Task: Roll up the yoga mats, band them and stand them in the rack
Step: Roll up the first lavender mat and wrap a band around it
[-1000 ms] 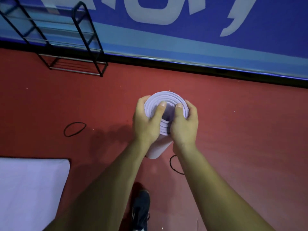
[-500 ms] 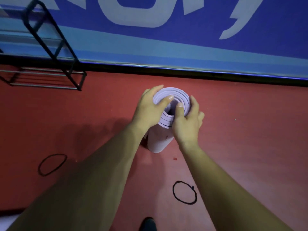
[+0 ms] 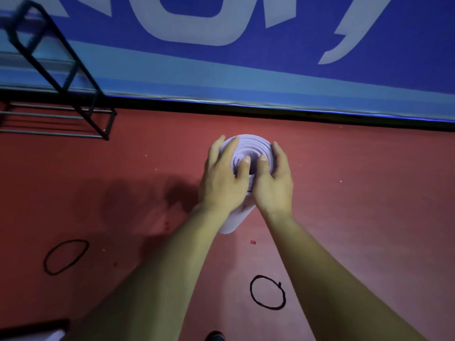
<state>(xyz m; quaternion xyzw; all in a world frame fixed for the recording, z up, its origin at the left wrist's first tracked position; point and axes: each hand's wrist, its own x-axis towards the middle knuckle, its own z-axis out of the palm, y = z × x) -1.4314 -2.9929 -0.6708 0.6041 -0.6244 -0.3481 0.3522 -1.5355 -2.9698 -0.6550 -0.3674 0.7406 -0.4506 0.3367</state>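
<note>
Our left grip [image 3: 221, 178] has slid further round the rolled mat [image 3: 253, 145]; with the right grip [image 3: 273, 183], it clamps the roll upright on the floor [image 3: 369, 217], thumbs squaring its coils before banding.

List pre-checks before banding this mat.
1. Stance: ok, rolled mat stands on end on the floor.
2. Grip: ok, left hand and right hand hold its top, thumbs in the core.
3. Top end flush: not ok, layers look stepped.
4. Band on the mat: not ok, none visible.
5. Band available: ok, near band lies on the floor by the right forearm, far band further left.
6. Free slot: cannot tell, rack is cut off at the frame edge.
</note>
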